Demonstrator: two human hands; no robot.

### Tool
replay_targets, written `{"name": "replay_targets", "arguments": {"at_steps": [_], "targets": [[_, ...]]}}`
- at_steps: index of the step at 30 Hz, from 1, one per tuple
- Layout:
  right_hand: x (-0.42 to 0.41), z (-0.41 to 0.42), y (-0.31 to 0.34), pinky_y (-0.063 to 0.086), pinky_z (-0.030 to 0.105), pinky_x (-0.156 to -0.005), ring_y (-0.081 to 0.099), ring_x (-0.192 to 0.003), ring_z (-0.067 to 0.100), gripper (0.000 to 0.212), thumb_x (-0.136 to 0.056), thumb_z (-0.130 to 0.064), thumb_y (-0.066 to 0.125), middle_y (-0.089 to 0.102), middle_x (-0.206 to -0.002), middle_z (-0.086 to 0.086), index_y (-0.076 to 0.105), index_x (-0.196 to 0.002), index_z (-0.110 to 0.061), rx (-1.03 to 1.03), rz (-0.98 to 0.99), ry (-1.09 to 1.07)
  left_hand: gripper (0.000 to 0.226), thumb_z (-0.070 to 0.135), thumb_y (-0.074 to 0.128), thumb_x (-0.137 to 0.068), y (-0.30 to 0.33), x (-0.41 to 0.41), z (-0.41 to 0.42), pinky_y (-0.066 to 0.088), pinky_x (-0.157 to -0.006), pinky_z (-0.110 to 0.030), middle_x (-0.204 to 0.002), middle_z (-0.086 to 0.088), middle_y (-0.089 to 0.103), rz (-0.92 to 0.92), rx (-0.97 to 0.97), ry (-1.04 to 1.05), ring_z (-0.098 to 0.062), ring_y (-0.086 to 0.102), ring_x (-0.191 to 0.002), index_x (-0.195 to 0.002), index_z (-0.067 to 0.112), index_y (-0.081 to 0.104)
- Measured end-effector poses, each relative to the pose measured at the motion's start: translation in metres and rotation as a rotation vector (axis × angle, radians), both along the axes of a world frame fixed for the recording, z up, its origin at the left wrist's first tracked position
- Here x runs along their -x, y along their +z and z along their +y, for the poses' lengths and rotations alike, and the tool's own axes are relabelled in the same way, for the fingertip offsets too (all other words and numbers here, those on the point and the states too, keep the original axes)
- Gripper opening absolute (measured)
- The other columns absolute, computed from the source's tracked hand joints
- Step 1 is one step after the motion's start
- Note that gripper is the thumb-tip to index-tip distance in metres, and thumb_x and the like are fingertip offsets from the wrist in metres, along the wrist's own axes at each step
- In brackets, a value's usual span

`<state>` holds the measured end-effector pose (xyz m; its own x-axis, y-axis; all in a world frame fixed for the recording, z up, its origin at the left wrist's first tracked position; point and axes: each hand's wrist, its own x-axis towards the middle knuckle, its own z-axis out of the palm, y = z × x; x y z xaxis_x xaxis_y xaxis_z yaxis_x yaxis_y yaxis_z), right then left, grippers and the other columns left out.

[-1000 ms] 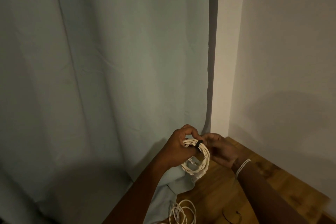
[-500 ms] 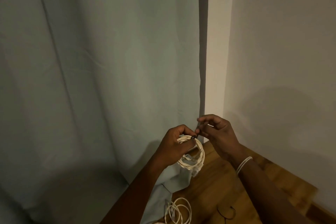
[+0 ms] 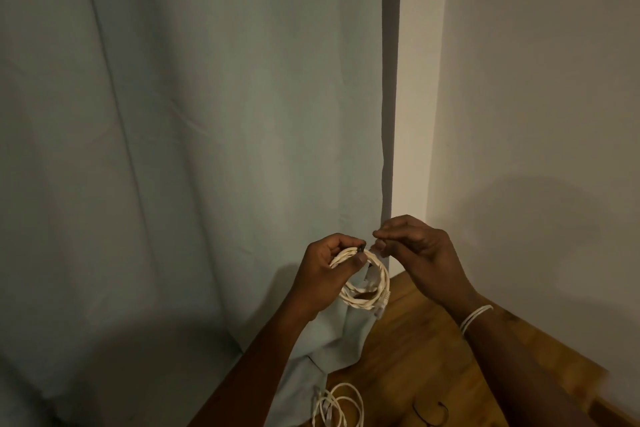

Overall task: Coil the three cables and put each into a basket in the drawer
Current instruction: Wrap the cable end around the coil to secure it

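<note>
The coil (image 3: 367,288) was cream-white with a black tie (image 3: 362,247). Behind it the curtain (image 3: 207,149) was pale grey-green; below it, the table (image 3: 415,357) brown wood-grained.

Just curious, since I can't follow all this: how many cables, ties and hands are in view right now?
White cables: 2, the coiled cable held up and the loose cable on the wooden top.
Black ties: 2.
Hands: 2, left hand, right hand.
Total: 6.

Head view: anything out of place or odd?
Only minor: the curtain hem spills onto the wooden tabletop beside the loose white cable. The held coil looks tidy.
</note>
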<state>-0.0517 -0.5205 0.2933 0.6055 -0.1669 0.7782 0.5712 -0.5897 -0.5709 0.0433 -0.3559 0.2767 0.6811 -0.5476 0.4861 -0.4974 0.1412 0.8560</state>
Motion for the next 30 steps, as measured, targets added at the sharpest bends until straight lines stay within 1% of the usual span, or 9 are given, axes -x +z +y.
{"name": "replay_targets", "arguments": {"at_steps": [1, 3, 5, 8, 11, 18, 22, 27, 30], "targets": [[0.000, -0.002, 0.001, 0.059, 0.022, -0.078, 0.069, -0.085, 0.012, 0.022, -0.089, 0.004, 0.064, 0.073, -0.094, 0.004, 0.077, -0.102, -0.008, 0.104, 0.000, -0.039, 0.019, 0.014, 0.072, -0.086, 0.001, 0.000, 0.001, 0.058, -0.086, -0.032, -0.102, -0.001, 0.074, -0.001, 0.007, 0.001, -0.018, 0.070, -0.096, -0.104, 0.021, 0.070], [0.000, -0.006, 0.001, 0.058, 0.019, -0.079, 0.068, -0.089, 0.007, 0.020, -0.089, -0.003, 0.067, 0.073, -0.097, -0.001, 0.078, -0.104, -0.012, 0.235, 0.017, -0.104, 0.024, 0.014, 0.072, -0.086, 0.000, 0.000, 0.003, 0.057, -0.088, -0.032, -0.105, 0.000, 0.074, 0.004, 0.022, 0.000, -0.018, 0.070, -0.098, -0.109, 0.019, 0.069], [0.002, -0.006, 0.002, 0.058, 0.018, -0.081, 0.069, -0.088, 0.004, 0.022, -0.088, -0.008, 0.071, 0.075, -0.097, -0.005, 0.076, -0.108, -0.014, 0.245, 0.044, -0.130, 0.026, 0.014, 0.071, -0.086, 0.000, 0.001, 0.004, 0.057, -0.088, -0.032, -0.106, 0.001, 0.073, 0.001, 0.029, 0.013, -0.017, 0.070, -0.099, -0.111, 0.019, 0.068], [0.004, -0.003, 0.008, 0.057, 0.014, -0.073, 0.068, -0.081, 0.006, 0.018, -0.086, -0.012, 0.074, 0.075, -0.093, -0.003, 0.078, -0.103, -0.013, 0.355, 0.035, -0.131, 0.025, 0.015, 0.071, -0.086, -0.001, 0.002, 0.004, 0.057, -0.090, -0.034, -0.106, 0.001, 0.074, -0.031, 0.034, 0.030, -0.015, 0.070, -0.099, -0.112, 0.016, 0.069], [0.003, 0.001, 0.013, 0.058, 0.016, -0.068, 0.066, -0.076, 0.009, 0.015, -0.084, -0.010, 0.074, 0.073, -0.090, 0.001, 0.079, -0.098, -0.012, 0.459, 0.045, -0.151, 0.026, 0.014, 0.072, -0.086, -0.001, 0.003, 0.003, 0.057, -0.090, -0.036, -0.106, -0.001, 0.074, -0.029, 0.047, 0.037, -0.015, 0.070, -0.099, -0.111, 0.015, 0.070], [0.006, 0.003, 0.018, 0.057, 0.015, -0.069, 0.063, -0.072, 0.010, 0.012, -0.080, -0.005, 0.075, 0.067, -0.088, 0.000, 0.077, -0.089, -0.013, 0.475, 0.080, -0.201, 0.025, 0.015, 0.073, -0.085, -0.002, 0.007, 0.001, 0.057, -0.090, -0.039, -0.105, -0.001, 0.074, -0.022, 0.082, 0.056, -0.017, 0.070, -0.098, -0.110, 0.016, 0.070], [0.006, 0.003, 0.020, 0.055, 0.013, -0.067, 0.062, -0.072, 0.009, 0.010, -0.080, -0.007, 0.076, 0.067, -0.088, -0.001, 0.077, -0.088, -0.013, 0.496, 0.098, -0.212, 0.026, 0.016, 0.073, -0.085, -0.001, 0.007, 0.000, 0.058, -0.089, -0.039, -0.106, -0.002, 0.074, -0.029, 0.078, 0.063, -0.018, 0.070, -0.098, -0.111, 0.014, 0.070], [0.008, 0.005, 0.021, 0.056, 0.016, -0.064, 0.062, -0.071, 0.011, 0.008, -0.080, -0.008, 0.077, 0.067, -0.085, 0.002, 0.077, -0.087, -0.012, 0.509, 0.092, -0.225, 0.023, 0.015, 0.073, -0.085, 0.001, 0.010, -0.003, 0.058, -0.086, -0.029, -0.105, -0.001, 0.074, -0.058, 0.071, 0.071, -0.015, 0.070, -0.097, -0.108, 0.018, 0.070], [0.008, 0.004, 0.020, 0.054, 0.012, -0.065, 0.062, -0.070, 0.010, 0.008, -0.080, -0.010, 0.077, 0.068, -0.084, 0.002, 0.078, -0.088, -0.013, 0.513, 0.093, -0.222, 0.024, 0.016, 0.074, -0.084, 0.001, 0.011, -0.004, 0.058, -0.085, -0.026, -0.104, 0.000, 0.074, -0.074, 0.068, 0.078, -0.013, 0.070, -0.096, -0.109, 0.018, 0.070]]}}
